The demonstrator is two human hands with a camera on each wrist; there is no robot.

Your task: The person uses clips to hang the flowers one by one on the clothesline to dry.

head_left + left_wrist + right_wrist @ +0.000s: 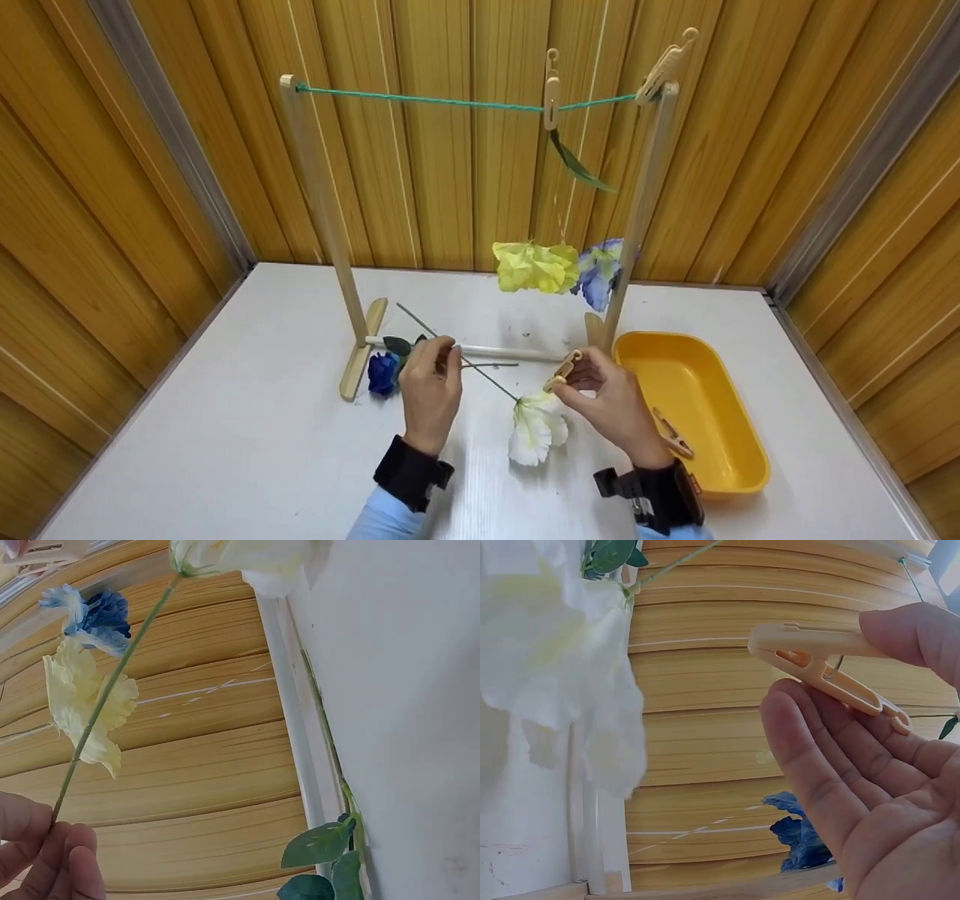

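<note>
Left hand (430, 386) pinches white flower (536, 431); right hand (611, 405) holds clothespin (562, 370).

Head view: bright, even light from above; soft short shadows under hands on table (247, 442). Mild glare on white tabletop. Wide-lens bending at edges, wall (90, 225) planks lean outward. Centre sharp. Left wrist view: sharp, table washed out pale. Right wrist view: white flower (555, 660) blurred, overexposed; clip (821, 667) and fingers (817, 765) sharp.
</note>
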